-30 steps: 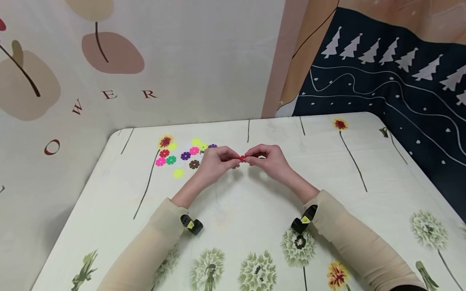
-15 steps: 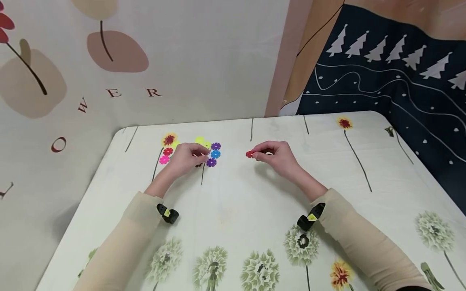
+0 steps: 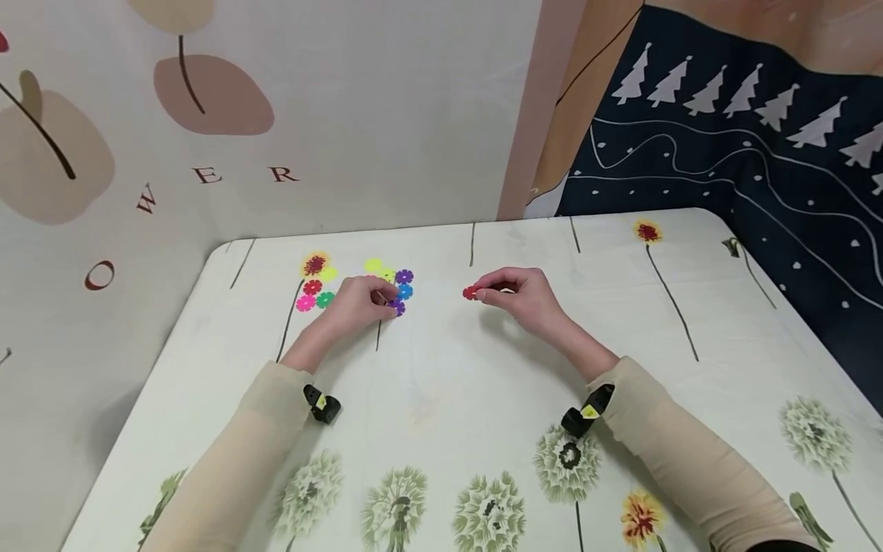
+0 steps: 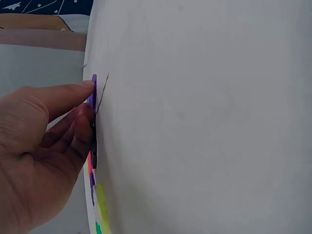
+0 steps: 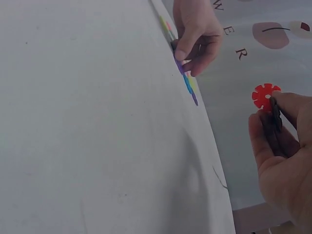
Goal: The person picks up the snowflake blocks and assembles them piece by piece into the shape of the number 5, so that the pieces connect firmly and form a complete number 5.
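My right hand [image 3: 519, 296] pinches a red notched plastic disc [image 5: 263, 96] above the table. In the right wrist view a dark disc [image 5: 276, 115] stands edge-on against the red one, between thumb and fingers. To the left, my left hand [image 3: 359, 303] is down at the loose discs, thumb and fingertips at a purple notched disc [image 3: 398, 307] by the table surface. The left wrist view shows this purple disc [image 4: 94, 87] edge-on, thumb at one end and fingers closing on it. A blue disc [image 3: 405, 291] and another purple disc [image 3: 404, 276] lie just beyond. The left hand hides part of the pile.
Further left lie a red disc [image 3: 313, 287], a pink disc [image 3: 306, 303] and a green disc [image 3: 325, 300]. Yellow discs [image 3: 374, 264] lie behind the left hand. A flower-printed cloth covers the table [image 3: 441, 399], with a printed wall hanging [image 3: 386, 115] behind.
My left hand has let go of the red disc, moved left to the loose discs and come onto a purple one. The right hand keeps the red disc and stays nearly in place.
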Motion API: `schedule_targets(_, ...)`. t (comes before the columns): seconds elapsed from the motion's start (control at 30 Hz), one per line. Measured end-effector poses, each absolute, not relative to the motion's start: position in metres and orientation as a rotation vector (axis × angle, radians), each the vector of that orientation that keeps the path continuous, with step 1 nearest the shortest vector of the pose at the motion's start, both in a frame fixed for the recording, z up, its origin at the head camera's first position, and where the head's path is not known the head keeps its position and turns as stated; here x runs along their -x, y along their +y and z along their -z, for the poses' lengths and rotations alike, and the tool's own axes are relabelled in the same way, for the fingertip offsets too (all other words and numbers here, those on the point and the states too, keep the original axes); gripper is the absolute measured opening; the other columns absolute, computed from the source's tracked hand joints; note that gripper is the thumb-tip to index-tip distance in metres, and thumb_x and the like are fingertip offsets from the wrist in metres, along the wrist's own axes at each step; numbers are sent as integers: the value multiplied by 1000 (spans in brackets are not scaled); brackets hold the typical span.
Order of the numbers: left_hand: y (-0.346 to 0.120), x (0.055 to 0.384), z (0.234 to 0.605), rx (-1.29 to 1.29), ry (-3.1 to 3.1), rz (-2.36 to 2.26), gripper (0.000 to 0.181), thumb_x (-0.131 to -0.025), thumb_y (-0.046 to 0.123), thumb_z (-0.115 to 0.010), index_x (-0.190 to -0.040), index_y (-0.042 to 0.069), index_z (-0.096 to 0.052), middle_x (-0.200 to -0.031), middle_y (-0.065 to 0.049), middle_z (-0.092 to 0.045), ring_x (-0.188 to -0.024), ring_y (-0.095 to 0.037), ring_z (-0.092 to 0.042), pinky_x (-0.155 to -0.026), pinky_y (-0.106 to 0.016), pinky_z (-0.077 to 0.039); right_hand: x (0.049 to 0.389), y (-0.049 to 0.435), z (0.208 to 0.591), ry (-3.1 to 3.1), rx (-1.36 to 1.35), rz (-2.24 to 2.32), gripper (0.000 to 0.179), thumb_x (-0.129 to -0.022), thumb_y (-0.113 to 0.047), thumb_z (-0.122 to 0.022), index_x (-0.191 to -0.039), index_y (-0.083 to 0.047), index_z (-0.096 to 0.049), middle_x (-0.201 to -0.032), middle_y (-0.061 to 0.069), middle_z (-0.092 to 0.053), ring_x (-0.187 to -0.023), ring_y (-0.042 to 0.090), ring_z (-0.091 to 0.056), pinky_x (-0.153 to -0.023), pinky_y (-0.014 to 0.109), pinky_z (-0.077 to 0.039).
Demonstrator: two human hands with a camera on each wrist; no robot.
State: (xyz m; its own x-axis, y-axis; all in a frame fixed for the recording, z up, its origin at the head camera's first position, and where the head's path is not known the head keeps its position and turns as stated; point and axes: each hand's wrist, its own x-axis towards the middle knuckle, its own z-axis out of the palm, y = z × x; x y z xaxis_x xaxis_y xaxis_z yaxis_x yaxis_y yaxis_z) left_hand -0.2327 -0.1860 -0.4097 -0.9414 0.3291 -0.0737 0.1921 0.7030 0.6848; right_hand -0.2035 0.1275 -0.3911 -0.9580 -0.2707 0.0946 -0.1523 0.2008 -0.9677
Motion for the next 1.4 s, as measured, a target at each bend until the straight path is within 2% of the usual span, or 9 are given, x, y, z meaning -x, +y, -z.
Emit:
schedule_targets(0.27,-189,231,409,-443,2725,-1084,20,-93,7,-76,-113,3,-76,-99,-10,-67,-90,-27,-60,-78,-36,-55,203,129,391,2340,389,1899,16,-93,-5,-76,-107,3,-76,-97,11,-75,-86,27,-72,-82,30,-59)
schedule_targets(0.43,-188,229,408,-431,2710,-1115,12,-95,8,-74,-107,6,-76,-98,-8,-68,-87,-25,-60,-73,-32,-55,203,130,392,2357,400,1888,16,-93,-4,-75,-107,4,-75,-99,12,-74,-84,22,-72,-82,30,-60)
schedule_targets(0.63,-173,223,403,-398,2652,-1252,11,-96,7,-72,-106,1,-74,-93,-11,-69,-77,-23,-64,-65,-27,-57,202,129,393,2352,427,1893,15,-93,-3,-75,-107,4,-74,-100,13,-74,-82,16,-71,-80,28,-60)
schedule_targets(0.9,-141,212,387,-324,2368,-1548,18,-98,4,-69,-115,-1,-72,-98,-16,-71,-76,-25,-70,-73,-36,-63,203,125,396,2367,458,1894,15,-93,-3,-75,-107,4,-75,-99,13,-75,-84,15,-71,-78,29,-60)
schedule_targets(1.23,-126,207,384,-194,2064,-1843,23,-98,4,-69,-120,-5,-66,-105,-22,-69,-79,-25,-74,-83,-43,-62,200,120,397,2346,508,1916,14,-92,-1,-75,-105,3,-76,-100,13,-75,-85,16,-71,-75,25,-59)
schedule_targets(1.4,-122,206,384,-179,1982,-1909,24,-99,1,-67,-121,-8,-63,-104,-22,-69,-79,-25,-75,-83,-43,-62,199,119,397,2341,531,1935,13,-92,0,-75,-104,3,-76,-98,11,-75,-84,16,-70,-75,25,-59)
